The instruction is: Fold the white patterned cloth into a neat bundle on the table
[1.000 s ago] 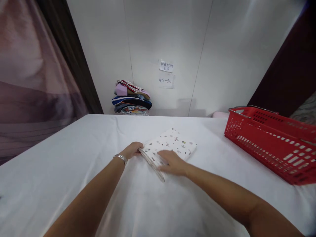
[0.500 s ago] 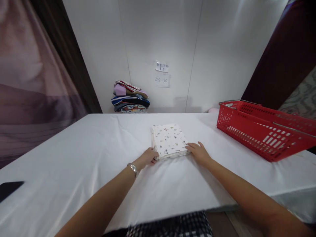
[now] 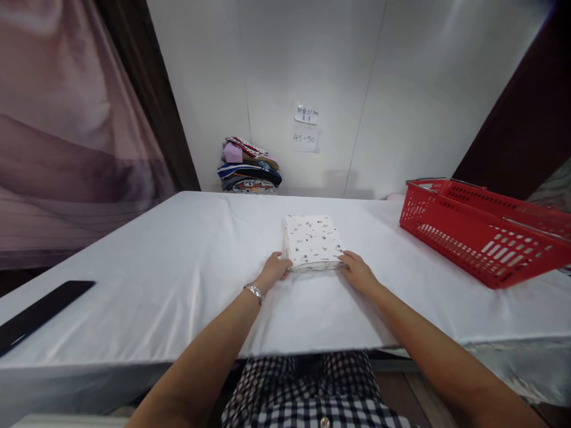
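Note:
A folded white cloth with a small scattered print lies in a neat, layered square on the white-covered table. At its near left corner, my left hand grips the edge, thumb toward the top layer. My right hand holds the near right corner, fingers on top and the rest hidden under the edge. A silver bracelet circles my left wrist.
To the right stands a red plastic basket with metal handles. A pile of folded fabrics sits behind the table against the wall. At the left lies a flat black object. Handwritten paper signs hang on the wall.
The view has shifted, bringing more of the black object and the checked clothing into sight. My right fingers have drawn together at the cloth's corner; both hands remain at its near corners.

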